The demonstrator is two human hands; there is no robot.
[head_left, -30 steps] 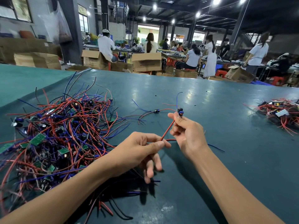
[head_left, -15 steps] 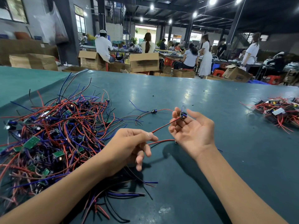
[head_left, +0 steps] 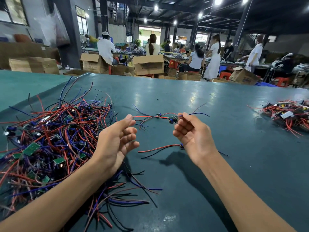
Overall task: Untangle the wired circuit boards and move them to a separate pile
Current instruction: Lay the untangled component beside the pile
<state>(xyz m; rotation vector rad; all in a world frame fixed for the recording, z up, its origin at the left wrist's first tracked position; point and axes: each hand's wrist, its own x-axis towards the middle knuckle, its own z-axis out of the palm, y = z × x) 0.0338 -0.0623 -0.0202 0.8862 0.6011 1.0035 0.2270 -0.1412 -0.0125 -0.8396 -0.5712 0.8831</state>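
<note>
Right hand point(head_left: 192, 136) is raised above the green table point(head_left: 200, 97), palm turned toward the camera. A small circuit board point(head_left: 173, 119) is pinched between its thumb and forefinger, and the remaining fingers are curled inward. The board is held clear of the table, between the two hands and nearer the right. From it a red wire point(head_left: 150, 117) is stretched almost level toward the left hand point(head_left: 117, 139), and a blue wire point(head_left: 199, 113) trails off to the right. The left hand is seen relaxed, fingers loosely bent and parted with gaps between them. The red wire's free end is met by the tip of the uppermost digit, and nothing is seen closed around it. The tangled pile point(head_left: 50, 139) of red, blue and black leads with green boards is spread over the table's left side, partly under the left forearm. The separate pile point(head_left: 287, 114) is noted at the far right edge, well apart from the hands. One loose wired piece point(head_left: 158, 149), red and black, is laid flat on the table just beside the right wrist. Beyond the table's far edge, cardboard boxes point(head_left: 148, 64) and people at benches point(head_left: 197, 59) are visible.
</note>
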